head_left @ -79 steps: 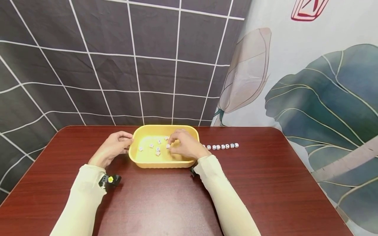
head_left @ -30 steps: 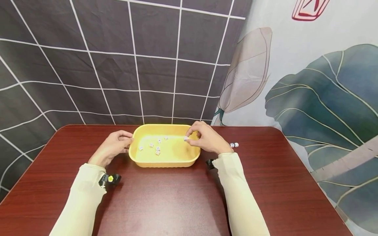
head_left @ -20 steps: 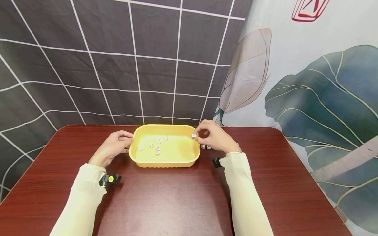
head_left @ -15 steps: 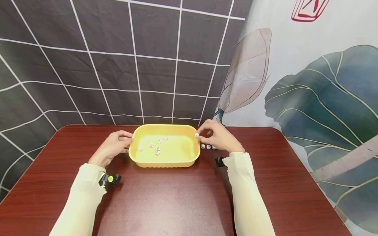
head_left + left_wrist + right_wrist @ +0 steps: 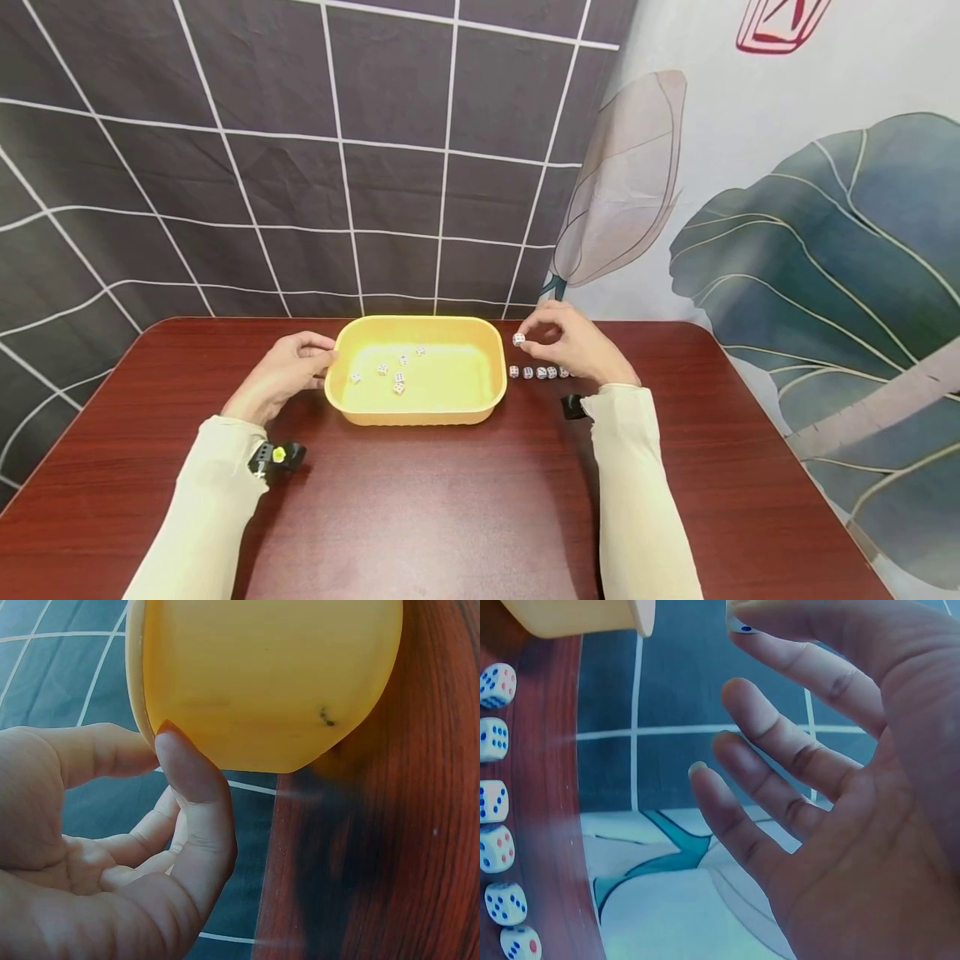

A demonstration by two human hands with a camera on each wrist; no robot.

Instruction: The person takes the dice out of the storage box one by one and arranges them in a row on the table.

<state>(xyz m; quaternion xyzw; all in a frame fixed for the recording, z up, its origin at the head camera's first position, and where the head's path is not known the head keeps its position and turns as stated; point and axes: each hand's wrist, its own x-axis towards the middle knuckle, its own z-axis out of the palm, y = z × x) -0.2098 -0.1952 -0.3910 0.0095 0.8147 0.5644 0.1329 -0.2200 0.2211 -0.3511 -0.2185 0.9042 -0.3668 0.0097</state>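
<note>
A small white die (image 5: 519,339) is pinched between the thumb and forefinger of my right hand (image 5: 579,343), just beyond the right rim of the yellow basin (image 5: 416,419). In the right wrist view, only a corner of that die (image 5: 742,627) shows, and the other fingers are spread apart. My left hand (image 5: 288,367) grips the basin's left end; the left wrist view has the thumb (image 5: 196,776) and forefinger at the wall's edge. Several dice (image 5: 399,387) lie scattered inside the basin. A row of dice (image 5: 528,372) runs rightward along the table, its far part hidden behind my right hand.
The dark red wooden table (image 5: 420,508) has its back edge close behind the basin. Behind it hang a dark grid-patterned cloth (image 5: 285,192) and a pale cloth with painted leaves (image 5: 817,250). A black wrist strap (image 5: 276,457) shows at my left cuff.
My right hand picked a die out of the basin, lifted it and carried it right, past the rim and over the row. My left hand stays on the basin.
</note>
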